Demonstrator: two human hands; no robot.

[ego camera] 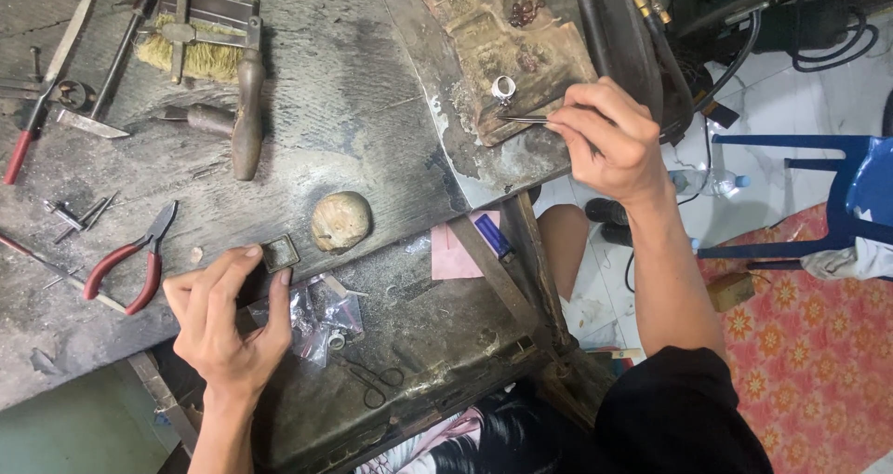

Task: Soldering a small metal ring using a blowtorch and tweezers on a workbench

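The left hand (228, 320) pinches a small square frame (280, 253) between thumb and forefinger near the surface's (372, 93) front edge. Just beside it lie a crumpled plastic bag (321, 320) and a rounded stone (341, 221); red pliers (130, 260) rest to the left, small scissors (377, 381) lower down. The right hand (609, 139), fingers closed on thin tweezers (523, 119), points their tip at a worn block (507, 46) by the right edge, just below a silver ring (503, 88) sitting on it. A brush (200, 51), hammer (107, 74) and file (46, 83) lie at the far left corner, well apart from both hands
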